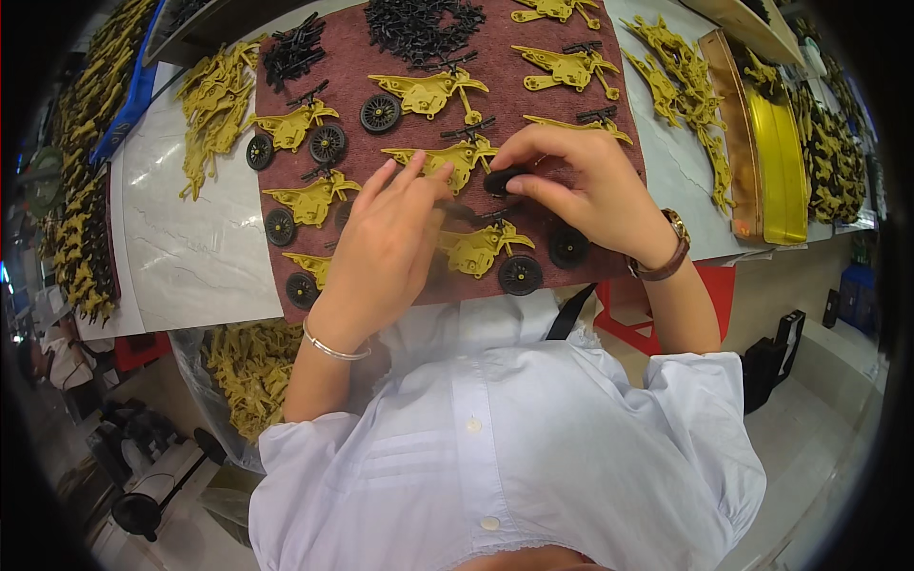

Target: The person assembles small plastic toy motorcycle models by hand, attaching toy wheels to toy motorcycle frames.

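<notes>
Where the left hand (386, 243) is: beside a near yellow frame (476, 249), fingers loosely spread; cannot tell whether they grip anything.
Right hand (581, 181): thumb and fingertips pinching a black round part (501, 183) over the red cloth (343, 57).
Farther: yellow frames (424, 93), some with black wheels (381, 113).
Far edge: heaped black parts (424, 29).

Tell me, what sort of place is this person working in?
Probably a toy workshop or small factory: many matching yellow plastic-looking motorbike-shaped bodies sit in rows on a dark-red cloth mat, some with round black wheels, near a heap of small black parts.
</notes>
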`<state>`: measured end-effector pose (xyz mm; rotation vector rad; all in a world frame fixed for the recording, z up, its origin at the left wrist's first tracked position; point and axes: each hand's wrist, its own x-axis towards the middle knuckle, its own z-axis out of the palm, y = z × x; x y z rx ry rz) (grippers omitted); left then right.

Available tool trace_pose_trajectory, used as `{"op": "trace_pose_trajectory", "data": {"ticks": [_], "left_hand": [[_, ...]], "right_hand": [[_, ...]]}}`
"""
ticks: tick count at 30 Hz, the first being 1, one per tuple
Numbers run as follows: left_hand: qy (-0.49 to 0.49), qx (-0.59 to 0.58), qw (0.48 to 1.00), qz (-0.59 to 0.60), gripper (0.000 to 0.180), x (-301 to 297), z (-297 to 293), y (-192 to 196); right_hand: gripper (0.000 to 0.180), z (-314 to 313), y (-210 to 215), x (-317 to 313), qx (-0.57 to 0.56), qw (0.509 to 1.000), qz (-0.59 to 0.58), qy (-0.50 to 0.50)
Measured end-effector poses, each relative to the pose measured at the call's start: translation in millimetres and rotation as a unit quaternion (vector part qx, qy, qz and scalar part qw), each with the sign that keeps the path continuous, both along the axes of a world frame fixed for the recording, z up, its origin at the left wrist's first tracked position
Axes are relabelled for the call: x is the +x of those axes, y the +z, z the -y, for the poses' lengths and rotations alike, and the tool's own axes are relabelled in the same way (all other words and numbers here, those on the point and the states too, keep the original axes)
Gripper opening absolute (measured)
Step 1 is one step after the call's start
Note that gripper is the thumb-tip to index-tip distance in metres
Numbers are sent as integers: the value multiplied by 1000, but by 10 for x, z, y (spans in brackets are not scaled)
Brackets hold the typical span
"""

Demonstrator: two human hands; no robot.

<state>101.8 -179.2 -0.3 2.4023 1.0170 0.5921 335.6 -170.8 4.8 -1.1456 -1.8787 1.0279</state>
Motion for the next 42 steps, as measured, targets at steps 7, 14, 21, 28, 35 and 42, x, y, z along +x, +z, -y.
{"op": "trace_pose_trajectory", "data": {"ticks": [7,14,21,28,35,42], "left_hand": [[2,-11,1000,-29,27,3,12,-80],[18,-18,1000,-18,26,12,-13,-49],[49,-13,994,101,23,35,-87,10],[67,106,992,-9,32,40,-278,119],[-49,111,989,-89,35,-60,-1052,-39],[0,72,990,-121,33,28,-1135,-25]], "right_hand": [[17,-114,-91,-16,46,993,71,80],[21,-125,-83,19,66,987,142,45],[25,-141,116,-158,-23,998,-28,52],[20,-473,166,-42,7,1000,27,1],[21,-835,13,85,18,996,81,24],[20,-906,-90,106,58,992,108,35]]}}
